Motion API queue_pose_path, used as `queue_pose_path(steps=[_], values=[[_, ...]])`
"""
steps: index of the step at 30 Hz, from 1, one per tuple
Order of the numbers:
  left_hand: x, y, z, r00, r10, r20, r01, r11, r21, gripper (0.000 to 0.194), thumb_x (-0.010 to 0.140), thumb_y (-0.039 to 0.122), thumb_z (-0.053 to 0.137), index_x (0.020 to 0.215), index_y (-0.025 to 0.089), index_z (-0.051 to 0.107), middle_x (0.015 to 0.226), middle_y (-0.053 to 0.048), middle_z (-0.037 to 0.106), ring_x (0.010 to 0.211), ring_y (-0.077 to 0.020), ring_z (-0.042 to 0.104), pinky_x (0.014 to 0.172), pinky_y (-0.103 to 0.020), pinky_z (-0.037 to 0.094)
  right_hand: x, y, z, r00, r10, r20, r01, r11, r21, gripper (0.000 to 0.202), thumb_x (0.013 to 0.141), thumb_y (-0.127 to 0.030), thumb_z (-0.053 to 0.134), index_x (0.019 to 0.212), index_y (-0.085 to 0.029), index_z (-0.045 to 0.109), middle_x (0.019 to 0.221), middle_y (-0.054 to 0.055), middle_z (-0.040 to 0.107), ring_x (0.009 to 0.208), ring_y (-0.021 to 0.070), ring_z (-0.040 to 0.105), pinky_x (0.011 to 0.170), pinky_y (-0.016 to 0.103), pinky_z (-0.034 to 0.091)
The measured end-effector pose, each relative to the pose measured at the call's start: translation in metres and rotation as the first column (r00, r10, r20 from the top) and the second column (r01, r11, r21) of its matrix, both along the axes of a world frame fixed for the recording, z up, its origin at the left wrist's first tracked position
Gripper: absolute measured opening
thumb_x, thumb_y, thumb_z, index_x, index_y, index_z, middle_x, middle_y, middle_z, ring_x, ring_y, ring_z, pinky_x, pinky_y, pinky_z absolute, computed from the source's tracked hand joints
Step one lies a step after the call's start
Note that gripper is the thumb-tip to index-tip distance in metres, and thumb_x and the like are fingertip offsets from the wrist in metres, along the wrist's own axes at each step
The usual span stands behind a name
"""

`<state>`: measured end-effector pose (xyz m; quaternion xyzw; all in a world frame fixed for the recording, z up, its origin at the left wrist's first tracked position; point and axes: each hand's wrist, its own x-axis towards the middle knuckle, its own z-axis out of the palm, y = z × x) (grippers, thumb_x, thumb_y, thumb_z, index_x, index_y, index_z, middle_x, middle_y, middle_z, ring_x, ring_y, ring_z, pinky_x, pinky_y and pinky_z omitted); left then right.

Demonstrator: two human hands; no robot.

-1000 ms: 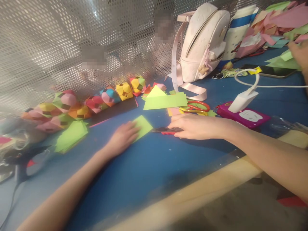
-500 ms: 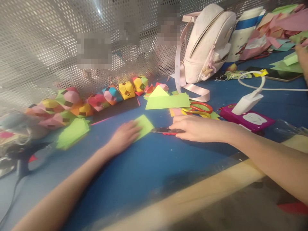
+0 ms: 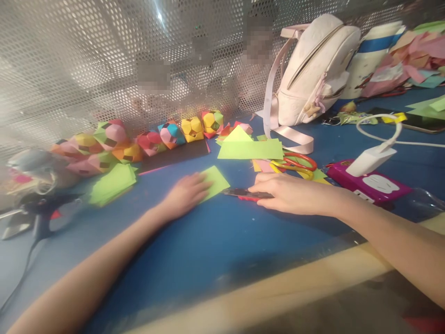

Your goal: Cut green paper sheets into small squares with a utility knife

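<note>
My left hand (image 3: 192,192) lies flat, fingers stretched, on a small light-green paper square (image 3: 216,182) on the blue tabletop. In my right hand (image 3: 283,191) is a box cutter (image 3: 243,193) with a dark metal blade and a red part. Its tip points left, close to the paper's lower right edge; I cannot tell whether they touch. Beyond my right hand lie a green paper strip (image 3: 250,150) and scissors with red and yellow handles (image 3: 295,164). A stack of green paper (image 3: 113,184) rests left of my left hand.
Folded paper balls (image 3: 149,143) line the perforated metal panel (image 3: 194,83). A pink backpack (image 3: 313,74) and a white-and-blue bottle (image 3: 373,60) stand behind. A glue gun (image 3: 43,215) is at left. The magenta box (image 3: 371,183) holds a plugged white charger (image 3: 371,160).
The whole view has shifted, so things appear further right. A bit of another person's hand at the right edge is out of view now. My hands stay about where they were on the paper.
</note>
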<state>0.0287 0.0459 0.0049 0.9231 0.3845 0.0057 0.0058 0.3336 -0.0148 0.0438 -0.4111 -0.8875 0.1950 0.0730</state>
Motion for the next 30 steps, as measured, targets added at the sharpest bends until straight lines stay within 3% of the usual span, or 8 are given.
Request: queue_pose_path(steps=[24, 30], values=[[0.0009, 0.0008, -0.0007, 1.0, -0.013, -0.014, 0.013, 1.0, 0.016, 0.053, 0.101, 0.044, 0.02, 0.137, 0.021, 0.051, 0.151, -0.01, 0.04, 0.141, -0.0264, 0.033, 0.114, -0.047, 0.027, -0.0082, -0.0078, -0.001, 0.999, 0.017, 0.043, -0.017, 1.0, 0.014, 0.02, 0.091, -0.017, 0.047, 0.09, -0.017, 0.067, 0.092, 0.007, 0.056, 0.082, 0.0197, 0.057, 0.076, 0.033, 0.041], [0.0013, -0.0001, 0.001, 1.0, 0.007, -0.017, -0.007, 1.0, -0.008, 0.052, 0.101, 0.045, 0.019, 0.138, 0.025, 0.049, 0.151, -0.006, 0.04, 0.142, -0.0255, 0.031, 0.115, -0.048, 0.025, -0.0098, -0.0077, 0.0008, 0.999, 0.037, 0.033, -0.037, 0.999, 0.02, 0.02, 0.091, -0.017, 0.048, 0.092, -0.017, 0.068, 0.089, 0.006, 0.057, 0.079, 0.0182, 0.057, 0.073, 0.031, 0.041]])
